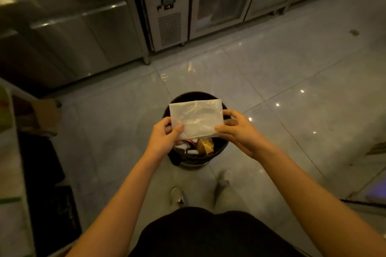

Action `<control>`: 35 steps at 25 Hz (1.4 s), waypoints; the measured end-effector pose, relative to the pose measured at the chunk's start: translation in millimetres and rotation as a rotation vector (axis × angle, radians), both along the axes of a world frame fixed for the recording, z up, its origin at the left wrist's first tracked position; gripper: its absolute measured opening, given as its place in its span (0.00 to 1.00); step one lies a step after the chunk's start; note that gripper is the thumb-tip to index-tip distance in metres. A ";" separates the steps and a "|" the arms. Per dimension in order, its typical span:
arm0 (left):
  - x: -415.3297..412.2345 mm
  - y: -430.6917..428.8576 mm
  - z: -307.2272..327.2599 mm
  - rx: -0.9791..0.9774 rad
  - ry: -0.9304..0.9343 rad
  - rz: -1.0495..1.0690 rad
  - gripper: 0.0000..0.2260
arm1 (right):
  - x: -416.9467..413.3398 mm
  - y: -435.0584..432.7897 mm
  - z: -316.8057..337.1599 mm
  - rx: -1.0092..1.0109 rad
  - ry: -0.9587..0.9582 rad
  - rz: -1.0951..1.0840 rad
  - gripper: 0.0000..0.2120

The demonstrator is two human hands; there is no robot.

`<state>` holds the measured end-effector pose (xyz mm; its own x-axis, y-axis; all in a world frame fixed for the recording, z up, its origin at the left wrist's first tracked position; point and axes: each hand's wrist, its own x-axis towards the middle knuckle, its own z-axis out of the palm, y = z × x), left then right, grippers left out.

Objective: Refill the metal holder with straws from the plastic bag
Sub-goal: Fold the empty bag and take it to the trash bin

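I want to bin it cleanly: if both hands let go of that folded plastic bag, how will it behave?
The plastic bag looks thin, clear and empty, so probably very light; it may flutter rather than drop straight into the bin. Pinched by left hand and right hand, it looks folded flat; likely floppy and may unfold.

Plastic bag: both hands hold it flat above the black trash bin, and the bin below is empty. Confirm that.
Not quite. The head view shows both hands, left hand and right hand, holding the plastic bag flat above the black trash bin, but the bin is not empty: wrappers and other rubbish lie inside it.
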<state>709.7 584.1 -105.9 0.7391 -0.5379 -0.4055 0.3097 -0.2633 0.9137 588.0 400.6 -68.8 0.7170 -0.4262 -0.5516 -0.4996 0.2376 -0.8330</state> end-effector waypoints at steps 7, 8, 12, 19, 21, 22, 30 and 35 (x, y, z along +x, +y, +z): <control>-6.3 -25.0 -78.1 0.230 0.293 0.246 0.12 | 56.8 -42.7 -99.8 0.048 0.210 0.027 0.17; -7.4 -33.1 -89.5 0.274 0.322 0.314 0.13 | 65.2 -51.4 -114.9 0.050 0.258 0.070 0.16; -9.0 -71.7 -126.6 0.483 0.356 0.547 0.16 | 97.9 -85.8 -172.9 -0.013 0.428 0.238 0.13; -0.4 -113.5 -190.7 0.727 0.348 0.511 0.08 | 128.7 -111.3 -254.6 -0.265 0.523 0.508 0.13; 0.5 -117.2 -212.2 0.771 0.393 0.450 0.09 | 128.1 -114.3 -270.2 -0.334 0.501 0.607 0.13; 1.0 -119.9 -218.9 0.782 0.422 0.415 0.11 | 126.9 -115.3 -276.1 -0.365 0.493 0.650 0.14; 4.9 -138.5 -246.3 0.732 0.517 0.281 0.21 | 110.0 -112.3 -301.5 -0.421 0.614 0.805 0.17; -4.1 -146.5 -263.1 0.705 0.545 0.227 0.20 | 101.9 -116.8 -312.4 -0.457 0.696 0.895 0.17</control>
